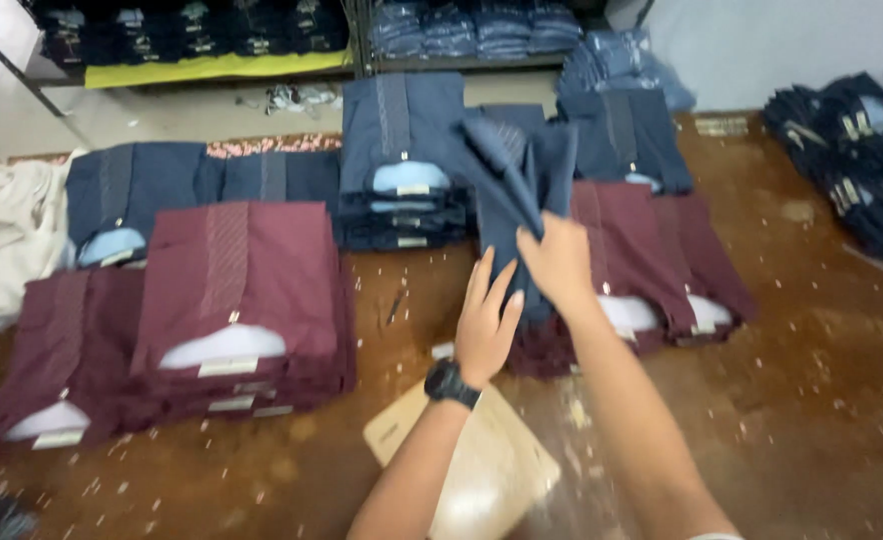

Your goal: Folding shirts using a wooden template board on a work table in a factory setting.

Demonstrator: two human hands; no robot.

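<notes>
On the brown floor (812, 400), among stacks of folded shirts, both hands work on one navy shirt (507, 190). The right hand (560, 262) is closed on the cloth, pinching a fold of it, and the shirt hangs from and rises above that grip, crumpled and blurred, its long axis running roughly up the picture, away from the person. The left hand (487, 325), with a black watch (452, 384) at the wrist, is open, fingers stretched and flat against the lower part of the same shirt, just below and to the left of the right hand; the two hands almost touch. So the shirt lies straight ahead of both hands, the right holding it higher, the left nearer its lower edge. Under the shirt and to the right sits a maroon stack (662, 270), which the shirt partly covers. Behind it a navy stack (402, 170) stands with pale collars showing, and to the left lies a bigger maroon pile (242, 300). Beneath the forearms a tan board (492, 470) lies flat on the floor, tilted to the picture's edges. Whether the shirt's lower end rests on the maroon stack or hangs free cannot be told.
</notes>
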